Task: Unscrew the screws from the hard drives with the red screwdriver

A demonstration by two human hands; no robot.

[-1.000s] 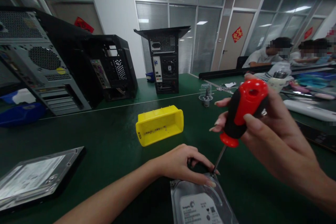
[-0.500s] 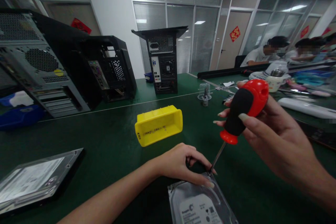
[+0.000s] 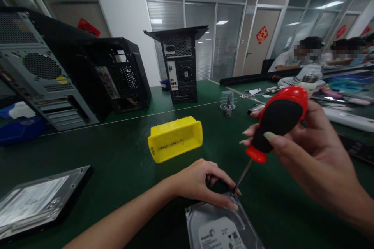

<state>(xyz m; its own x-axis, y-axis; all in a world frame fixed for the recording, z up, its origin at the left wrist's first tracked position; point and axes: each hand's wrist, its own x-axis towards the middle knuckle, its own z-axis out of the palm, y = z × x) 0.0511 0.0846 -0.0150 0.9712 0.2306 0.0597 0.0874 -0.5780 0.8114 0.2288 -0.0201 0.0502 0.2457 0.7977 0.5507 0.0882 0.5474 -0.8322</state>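
A silver hard drive point(image 3: 219, 223) lies label up at the bottom of the view, its near end cut off by the frame. My left hand point(image 3: 207, 183) grips its far end, thumb on the top cover and fingers curled at the far edge. In my right hand point(image 3: 306, 148) is a screwdriver point(image 3: 277, 120) with a red and black handle, tilted to the right. Its thin shaft runs down to the drive's far corner, beside my left fingertips. The tip and any screw there are too small to make out.
Behind the drive stands a yellow bin point(image 3: 175, 140). A second hard drive point(image 3: 37, 198) lies at left. Computer cases point(image 3: 182, 66) line the back and left, near a blue bin point(image 3: 23, 128). A clear plastic part point(image 3: 227, 103) stands beyond my right hand. Co-workers point(image 3: 292, 60) sit at far right.
The screwdriver handle has turned and tipped slightly to the right in my right hand, its shaft still at the drive's corner. My left hand keeps its place.
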